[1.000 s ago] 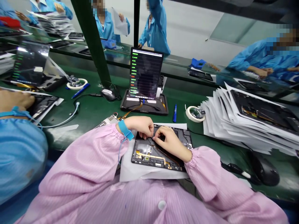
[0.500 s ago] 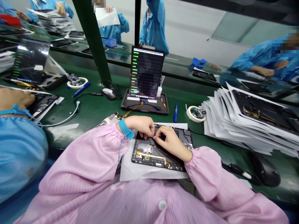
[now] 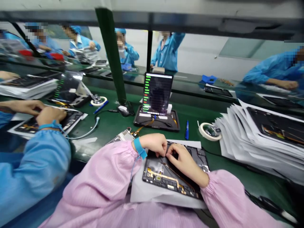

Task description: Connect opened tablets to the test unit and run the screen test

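An opened black tablet housing lies on white paper in front of me, with a gold ribbon cable along its near side. Both of my hands meet over the middle of its far half. My left hand, with a blue wrist strap, is closed, its fingertips pinched together and pointing down. Thumb and index finger of my right hand also pinch, almost touching the left fingertips. Whatever lies between the fingers is too small to tell. Thin dark cables run beneath my hands.
Behind stands a lit screen in a black tray. Right of it are a blue marker, a tape roll and a tall paper stack topped by another housing. At left, a co-worker's hands work on a similar housing.
My head view has tilted up and turned left, so the bench sits lower and further right. Both hands keep their pinch over the same part of the housing. More of the co-worker shows.
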Tool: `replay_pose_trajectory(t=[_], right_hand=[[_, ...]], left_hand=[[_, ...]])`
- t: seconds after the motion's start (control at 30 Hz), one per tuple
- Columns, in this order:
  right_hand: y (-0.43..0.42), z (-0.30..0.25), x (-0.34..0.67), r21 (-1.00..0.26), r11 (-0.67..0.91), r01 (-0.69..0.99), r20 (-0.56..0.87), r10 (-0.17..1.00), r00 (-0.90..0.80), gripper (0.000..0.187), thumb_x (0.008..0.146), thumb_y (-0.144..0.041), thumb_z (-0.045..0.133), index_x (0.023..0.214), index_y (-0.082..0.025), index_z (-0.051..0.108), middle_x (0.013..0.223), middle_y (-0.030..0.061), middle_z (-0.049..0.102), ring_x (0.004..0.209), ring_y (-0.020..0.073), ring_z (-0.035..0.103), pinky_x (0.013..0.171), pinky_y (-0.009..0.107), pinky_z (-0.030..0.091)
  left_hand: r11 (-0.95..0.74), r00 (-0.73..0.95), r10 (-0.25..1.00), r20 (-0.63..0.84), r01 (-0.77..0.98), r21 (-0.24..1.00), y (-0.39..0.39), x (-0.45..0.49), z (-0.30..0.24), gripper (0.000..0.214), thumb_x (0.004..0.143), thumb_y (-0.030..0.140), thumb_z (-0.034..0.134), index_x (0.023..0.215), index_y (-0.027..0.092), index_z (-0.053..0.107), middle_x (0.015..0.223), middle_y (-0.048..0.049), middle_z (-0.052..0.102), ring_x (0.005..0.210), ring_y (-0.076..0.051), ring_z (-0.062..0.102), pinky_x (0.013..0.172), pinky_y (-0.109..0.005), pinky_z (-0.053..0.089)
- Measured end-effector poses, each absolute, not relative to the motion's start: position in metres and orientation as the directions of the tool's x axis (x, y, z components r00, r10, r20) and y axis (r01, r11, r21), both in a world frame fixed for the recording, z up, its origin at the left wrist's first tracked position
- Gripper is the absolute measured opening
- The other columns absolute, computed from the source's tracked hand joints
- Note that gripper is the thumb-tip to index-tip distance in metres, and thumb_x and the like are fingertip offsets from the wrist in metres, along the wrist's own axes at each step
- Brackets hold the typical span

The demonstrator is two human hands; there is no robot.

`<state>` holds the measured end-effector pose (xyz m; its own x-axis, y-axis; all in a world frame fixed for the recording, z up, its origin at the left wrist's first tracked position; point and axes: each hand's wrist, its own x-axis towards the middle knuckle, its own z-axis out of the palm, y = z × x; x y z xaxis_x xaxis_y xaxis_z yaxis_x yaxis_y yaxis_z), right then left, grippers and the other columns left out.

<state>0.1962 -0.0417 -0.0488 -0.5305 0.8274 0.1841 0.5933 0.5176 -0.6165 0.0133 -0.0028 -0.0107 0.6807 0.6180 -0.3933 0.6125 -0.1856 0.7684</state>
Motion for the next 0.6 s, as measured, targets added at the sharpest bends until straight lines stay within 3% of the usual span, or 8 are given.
replay_pose_trajectory(t=[0.13, 0.23, 0.33, 0.4, 0.5, 0.6], right_hand=[[-0.039, -0.050, 0.198, -0.635, 0.514, 0.577, 0.197, 0.829, -0.523, 0.009, 0.083, -0.023, 0.054, 0.074, -0.021, 0.055, 0.077, 0.0014, 0.061, 0.074, 0.0187, 0.056, 0.070, 0.033, 0.042], [-0.039, -0.050, 0.199, -0.640, 0.495, 0.587, 0.179, 0.840, -0.513, 0.011, 0.084, -0.027, 0.054, 0.076, -0.021, 0.056, 0.077, 0.0018, 0.061, 0.075, 0.0194, 0.056, 0.070, 0.033, 0.042], [-0.039, -0.050, 0.198, -0.630, 0.493, 0.600, 0.175, 0.843, -0.508, 0.013, 0.085, -0.028, 0.054, 0.075, -0.021, 0.056, 0.077, 0.0020, 0.061, 0.075, 0.0197, 0.056, 0.070, 0.034, 0.043], [-0.039, -0.049, 0.198, -0.624, 0.493, 0.606, 0.172, 0.844, -0.508, 0.012, 0.085, -0.026, 0.054, 0.075, -0.020, 0.056, 0.077, 0.0021, 0.061, 0.075, 0.0195, 0.056, 0.071, 0.034, 0.043], [-0.039, -0.048, 0.199, -0.618, 0.491, 0.614, 0.164, 0.844, -0.510, 0.012, 0.085, -0.025, 0.054, 0.075, -0.020, 0.056, 0.077, 0.0022, 0.061, 0.076, 0.0191, 0.056, 0.071, 0.033, 0.042], [-0.039, -0.051, 0.201, -0.614, 0.495, 0.614, 0.162, 0.841, -0.516, 0.013, 0.086, -0.026, 0.053, 0.075, -0.019, 0.056, 0.077, 0.0019, 0.061, 0.076, 0.0183, 0.055, 0.072, 0.032, 0.041]], left_hand=[[-0.313, 0.697, 0.654, -0.294, 0.603, 0.734, -0.001, 0.008, -0.007, 0.008, 0.068, 0.021, 0.069, 0.072, 0.014, 0.069, 0.063, 0.0004, 0.067, 0.057, -0.012, 0.061, 0.054, -0.019, 0.043], [-0.419, 0.683, 0.722, -0.107, 0.555, 0.719, 0.007, 0.002, 0.002, 0.026, 0.072, 0.032, 0.071, 0.092, 0.016, 0.069, 0.083, -0.0032, 0.072, 0.075, -0.015, 0.065, 0.070, -0.022, 0.049], [-0.395, 0.259, 0.914, 0.311, 0.738, 0.547, 0.026, 0.002, 0.003, 0.035, 0.087, 0.030, 0.051, 0.116, 0.012, 0.058, 0.118, -0.0136, 0.063, 0.114, -0.022, 0.055, 0.099, -0.035, 0.041], [-0.271, 0.041, 0.862, 0.505, 0.880, 0.391, 0.044, 0.004, -0.002, 0.042, 0.088, 0.021, 0.044, 0.127, 0.006, 0.049, 0.137, -0.0206, 0.047, 0.134, -0.028, 0.035, 0.110, -0.044, 0.028], [-0.194, 0.039, 0.832, 0.553, 0.955, 0.226, 0.070, 0.004, -0.014, 0.052, 0.082, 0.016, 0.046, 0.132, 0.000, 0.041, 0.148, -0.0227, 0.030, 0.142, -0.031, 0.015, 0.114, -0.051, 0.015], [-0.137, 0.038, 0.864, 0.502, 0.977, 0.162, 0.079, 0.006, -0.014, 0.055, 0.083, 0.020, 0.046, 0.133, 0.000, 0.039, 0.149, -0.0228, 0.030, 0.142, -0.031, 0.016, 0.114, -0.052, 0.012]])
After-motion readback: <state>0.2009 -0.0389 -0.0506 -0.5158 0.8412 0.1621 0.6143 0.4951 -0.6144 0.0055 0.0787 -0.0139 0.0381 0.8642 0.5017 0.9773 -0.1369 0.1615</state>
